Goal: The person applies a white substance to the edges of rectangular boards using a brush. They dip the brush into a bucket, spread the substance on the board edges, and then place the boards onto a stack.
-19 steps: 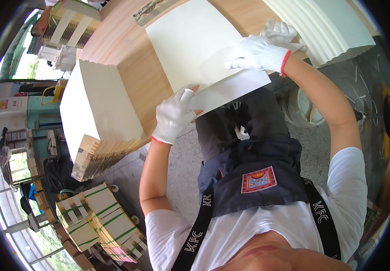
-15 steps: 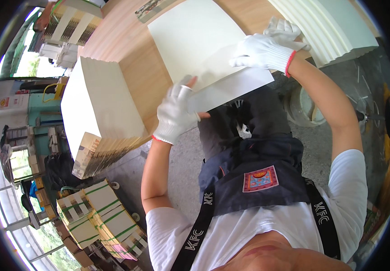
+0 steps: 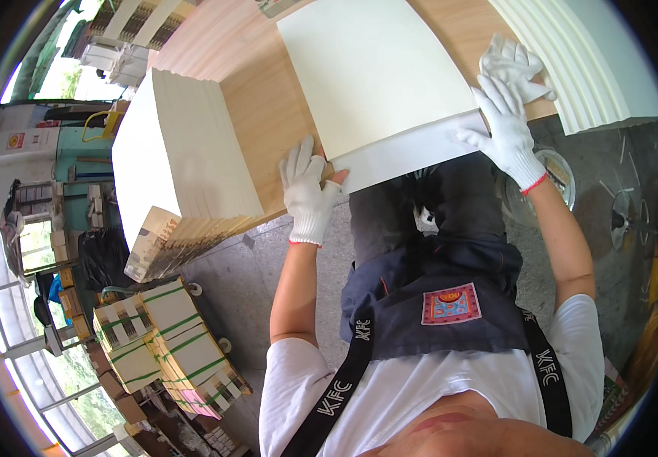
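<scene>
A large cream sheet or board [image 3: 374,72] lies on the wooden table in front of me, and a paler white strip [image 3: 412,151] shows along its near edge. At the near left corner my left hand [image 3: 307,190], in a white glove with some bare fingertips, rests with its fingers stretched out and thumb against the strip's end. My gloved right hand [image 3: 505,129] is at the near right corner, fingers spread forward and thumb toward the strip. Just beyond it lies a crumpled white glove or cloth [image 3: 505,62]. Neither hand visibly grips anything.
A tall stack of white-faced boards [image 3: 203,152] stands on the left of the wooden table [image 3: 256,114]. Another stack of pale folded sheets [image 3: 572,61] is on the right. Below the right side is a round bucket [image 3: 553,179]. Strapped bundles [image 3: 180,327] sit on the floor at left.
My right hand has moved from over the sheet to its near right corner, fingers spreading. My left hand has come down flat by the left corner. The sheet now lies squarer to me.
</scene>
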### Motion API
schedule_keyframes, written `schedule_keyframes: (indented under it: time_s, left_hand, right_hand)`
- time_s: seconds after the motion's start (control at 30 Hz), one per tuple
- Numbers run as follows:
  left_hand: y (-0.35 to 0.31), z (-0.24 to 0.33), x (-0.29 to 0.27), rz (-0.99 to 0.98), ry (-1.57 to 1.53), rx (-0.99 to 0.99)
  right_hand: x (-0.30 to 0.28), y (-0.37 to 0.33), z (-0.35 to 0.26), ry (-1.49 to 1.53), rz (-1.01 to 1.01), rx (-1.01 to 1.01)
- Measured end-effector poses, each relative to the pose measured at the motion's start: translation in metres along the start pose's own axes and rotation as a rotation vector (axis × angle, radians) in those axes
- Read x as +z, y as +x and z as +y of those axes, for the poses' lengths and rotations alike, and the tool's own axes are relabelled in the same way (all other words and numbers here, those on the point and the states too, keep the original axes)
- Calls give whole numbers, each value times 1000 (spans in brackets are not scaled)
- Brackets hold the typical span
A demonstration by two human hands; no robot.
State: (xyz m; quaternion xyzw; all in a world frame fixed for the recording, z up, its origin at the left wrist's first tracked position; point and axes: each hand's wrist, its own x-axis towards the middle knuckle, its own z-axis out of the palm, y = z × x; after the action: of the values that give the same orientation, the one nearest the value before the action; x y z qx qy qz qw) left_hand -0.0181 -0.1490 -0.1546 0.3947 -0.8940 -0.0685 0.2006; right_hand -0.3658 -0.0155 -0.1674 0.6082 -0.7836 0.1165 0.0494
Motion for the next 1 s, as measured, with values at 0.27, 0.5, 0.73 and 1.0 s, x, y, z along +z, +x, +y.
schedule_keyframes:
  time_s: [0.27,0.5,0.73,1.0]
  left_hand:
    - [-1,-1,2,-17,31,10]
    - [-1,-1,-1,-15,59,47]
    - [19,32,-14,-30,-50,239]
    - [42,53,-23,-233,6,179]
  right_hand:
    - [5,-1,4,2,14,-21]
    - [7,-1,6,11,35,-29]
    - [3,-2,3,26,23,1]
    - [-42,21,15,420,97,-155]
